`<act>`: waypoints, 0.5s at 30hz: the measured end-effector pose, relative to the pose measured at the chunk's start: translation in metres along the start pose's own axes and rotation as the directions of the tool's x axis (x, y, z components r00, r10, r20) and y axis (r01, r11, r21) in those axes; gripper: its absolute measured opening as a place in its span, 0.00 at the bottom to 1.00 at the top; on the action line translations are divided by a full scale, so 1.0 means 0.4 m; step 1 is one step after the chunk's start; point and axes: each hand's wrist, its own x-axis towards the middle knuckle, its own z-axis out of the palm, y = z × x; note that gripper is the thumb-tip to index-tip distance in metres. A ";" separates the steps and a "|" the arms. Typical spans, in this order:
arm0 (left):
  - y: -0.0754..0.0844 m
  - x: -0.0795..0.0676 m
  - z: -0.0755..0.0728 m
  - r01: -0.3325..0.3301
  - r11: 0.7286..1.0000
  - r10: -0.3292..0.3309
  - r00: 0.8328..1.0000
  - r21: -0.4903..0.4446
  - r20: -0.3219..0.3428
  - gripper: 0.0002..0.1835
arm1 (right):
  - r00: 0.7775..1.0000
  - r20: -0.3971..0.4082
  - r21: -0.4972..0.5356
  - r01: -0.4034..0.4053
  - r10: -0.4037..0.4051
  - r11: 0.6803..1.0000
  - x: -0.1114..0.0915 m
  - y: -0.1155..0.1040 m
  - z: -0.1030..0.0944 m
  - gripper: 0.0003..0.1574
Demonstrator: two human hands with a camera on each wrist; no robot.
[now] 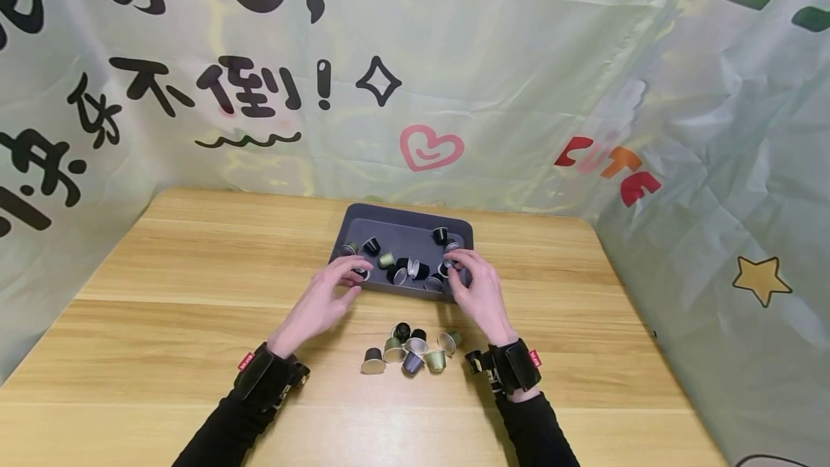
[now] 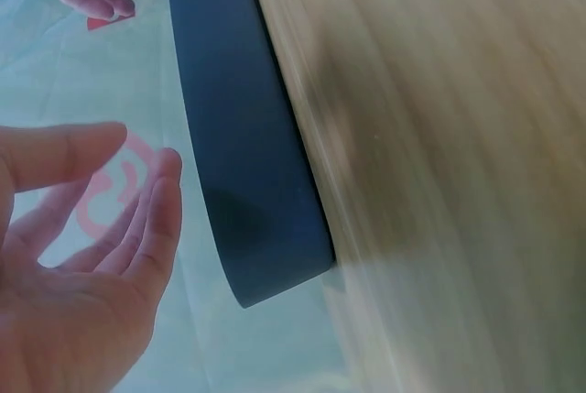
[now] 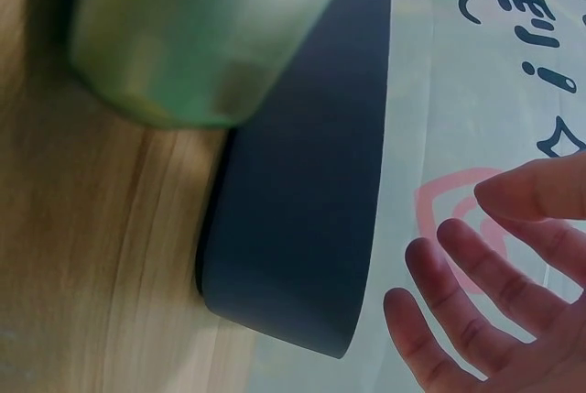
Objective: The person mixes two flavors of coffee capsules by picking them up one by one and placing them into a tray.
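Note:
A dark blue-grey tray (image 1: 398, 233) holds several coffee capsules, black, green and silver-lidded. Over its left front corner my left hand (image 1: 327, 295) has loosely bent fingers, close to a black capsule (image 1: 363, 274). The left wrist view shows a gap between thumb and fingers (image 2: 157, 219), with nothing held. My right hand (image 1: 481, 294) hovers at the tray's right front corner, fingertips beside a silver-lidded capsule (image 1: 444, 268); whether they touch it is hidden. In the right wrist view its fingers (image 3: 481, 306) are spread, with nothing seen between them.
In front of the tray, several more capsules lie grouped on the wooden table (image 1: 194, 352), among them a green capsule (image 1: 436, 361) and a blue-grey capsule (image 1: 412, 363). A printed cloth (image 1: 519, 78) hangs behind and beside the table.

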 end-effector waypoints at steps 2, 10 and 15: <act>0.003 0.000 0.001 0.007 1.000 -0.008 1.000 0.015 0.016 0.24 | 1.000 0.000 -0.001 -0.001 0.001 1.000 0.000 0.000 0.000 0.14; 0.012 -0.006 0.001 0.040 0.996 -0.044 0.998 0.081 0.047 0.23 | 1.000 0.002 -0.007 -0.002 0.002 1.000 0.000 0.003 0.001 0.14; 0.014 -0.008 -0.001 0.039 0.996 -0.045 0.996 0.074 0.078 0.22 | 1.000 0.006 -0.003 -0.004 0.004 1.000 -0.001 0.001 0.000 0.14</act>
